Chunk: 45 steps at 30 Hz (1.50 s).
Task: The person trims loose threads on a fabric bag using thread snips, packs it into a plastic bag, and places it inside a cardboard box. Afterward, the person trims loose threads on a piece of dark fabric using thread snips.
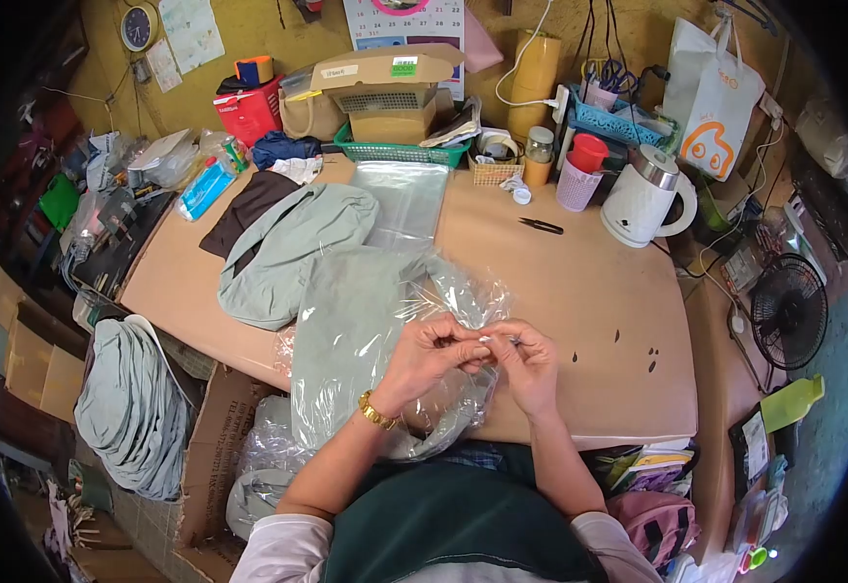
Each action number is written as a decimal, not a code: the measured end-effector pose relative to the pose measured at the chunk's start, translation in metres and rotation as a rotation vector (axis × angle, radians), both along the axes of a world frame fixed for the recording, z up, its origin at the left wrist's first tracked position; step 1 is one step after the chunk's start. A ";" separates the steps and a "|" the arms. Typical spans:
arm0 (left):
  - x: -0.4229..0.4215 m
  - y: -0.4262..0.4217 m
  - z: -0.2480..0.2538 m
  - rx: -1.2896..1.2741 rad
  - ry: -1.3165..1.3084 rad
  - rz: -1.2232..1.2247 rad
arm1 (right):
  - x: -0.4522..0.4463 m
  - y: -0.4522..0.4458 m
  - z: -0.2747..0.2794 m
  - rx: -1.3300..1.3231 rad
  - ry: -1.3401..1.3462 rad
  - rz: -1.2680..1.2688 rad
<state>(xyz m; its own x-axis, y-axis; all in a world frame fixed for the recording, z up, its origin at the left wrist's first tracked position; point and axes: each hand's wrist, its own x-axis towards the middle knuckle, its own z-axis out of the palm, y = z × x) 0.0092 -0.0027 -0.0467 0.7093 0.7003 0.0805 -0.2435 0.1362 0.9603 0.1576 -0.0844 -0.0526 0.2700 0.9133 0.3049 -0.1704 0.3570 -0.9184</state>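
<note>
My left hand, with a gold watch on its wrist, is closed in a pinch over a clear plastic bag. Fingertip to fingertip with it, my right hand is pinching too. A tiny whitish bit shows between the fingers, too small to name. Grey-green folded cloth fills the bag, which lies at the table's front edge, its film crumpled beside my hands. Behind it, a grey-green cloth piece partly covers a dark brown cloth. Flat clear bags lie beside these.
On the tan table lie black thread snips. A white kettle, a pink cup and a green basket stand at the back. Stacked grey-green cloth and a cardboard box are at the left. A fan stands right.
</note>
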 end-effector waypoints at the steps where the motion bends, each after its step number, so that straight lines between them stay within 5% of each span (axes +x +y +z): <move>1: 0.002 0.001 -0.002 0.001 -0.002 -0.002 | -0.004 0.001 0.001 0.060 -0.051 -0.066; 3: 0.006 0.000 -0.008 0.076 -0.143 0.155 | -0.006 -0.001 0.007 0.117 -0.102 -0.135; 5: 0.012 -0.007 -0.008 0.130 -0.199 0.209 | -0.004 -0.004 0.018 0.094 -0.740 -0.351; 6: 0.014 -0.010 -0.007 0.185 -0.255 0.263 | 0.000 -0.004 0.018 0.091 -0.741 -0.352; 8: 0.014 -0.013 -0.005 0.196 -0.229 0.269 | 0.008 -0.005 0.017 0.120 -1.248 -0.460; 12: 0.011 -0.008 -0.012 0.347 -0.014 0.400 | 0.005 -0.013 0.031 0.016 -1.309 -0.441; 13: 0.009 -0.008 -0.012 0.349 -0.013 0.400 | 0.003 -0.012 0.033 0.150 -1.288 -0.502; 15: 0.008 -0.009 -0.003 0.831 0.235 0.498 | 0.001 -0.010 0.034 0.281 -1.264 -0.567; 18: 0.009 -0.018 0.007 1.012 0.255 0.483 | 0.001 -0.004 0.024 0.349 -1.139 -0.518; 20: 0.009 -0.021 0.008 1.021 0.219 0.488 | 0.003 0.002 0.011 0.252 -0.712 -0.364; 21: 0.008 -0.023 0.008 1.028 0.185 0.492 | 0.003 0.003 0.008 0.253 -0.712 -0.364; 23: 0.008 -0.028 0.008 0.960 0.166 0.468 | 0.002 0.005 0.005 0.058 0.114 -0.115; 27: 0.005 -0.028 0.003 0.814 0.213 0.410 | -0.002 0.002 0.002 -0.050 -0.098 -0.237; 29: 0.005 -0.030 0.002 0.721 0.210 0.390 | 0.001 -0.001 0.009 0.245 -0.734 -0.380; 33: 0.000 -0.031 0.011 0.698 0.143 0.337 | 0.005 -0.009 0.014 0.163 -0.689 -0.273; 39: 0.002 -0.033 0.011 0.725 0.214 0.368 | 0.000 -0.015 0.009 0.209 -0.830 -0.453; 42: 0.006 -0.029 0.002 0.765 0.122 0.407 | 0.005 -0.014 0.006 0.136 -0.605 -0.293; 44: 0.006 -0.025 0.007 0.911 0.079 0.392 | 0.020 -0.011 -0.004 -0.191 0.149 0.221; 45: 0.007 -0.024 0.011 1.058 0.033 0.378 | 0.022 -0.011 -0.004 -0.188 0.147 0.220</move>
<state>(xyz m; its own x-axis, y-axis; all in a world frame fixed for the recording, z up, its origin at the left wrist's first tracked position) 0.0162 -0.0271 -0.0355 0.4783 0.4612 0.7474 -0.0686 -0.8288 0.5554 0.1800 -0.0954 -0.0566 0.0883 0.9913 0.0975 -0.3602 0.1231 -0.9247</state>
